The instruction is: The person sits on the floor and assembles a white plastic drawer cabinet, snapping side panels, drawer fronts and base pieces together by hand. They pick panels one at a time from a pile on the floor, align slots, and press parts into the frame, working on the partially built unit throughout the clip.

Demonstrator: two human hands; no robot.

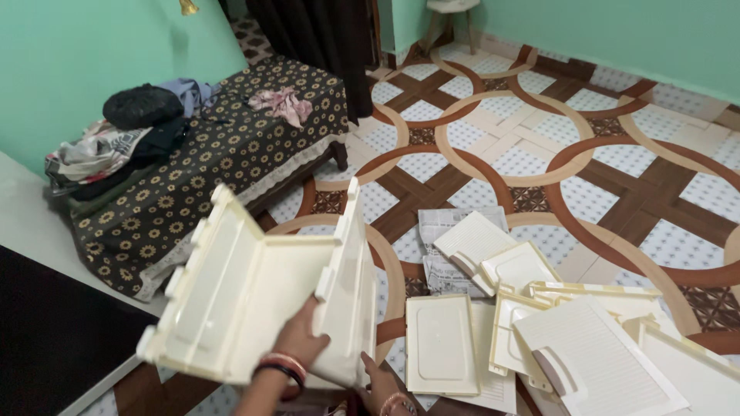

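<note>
Plastic casing [254, 293] – cream, hinged halves open, ribbed edges – left hand [297, 339] gripping

A patterned bed [231, 154] with clothes [116, 146] stands on tiled floor [617, 169].

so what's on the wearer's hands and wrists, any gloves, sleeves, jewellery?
No gloves: both hands are bare. The left hand has a stack of bangles at the wrist, red and pale bands with one dark one. The right hand shows beaded bangles at its wrist, partly cut off by the frame edge. No sleeve shows on either forearm in this view.
</note>
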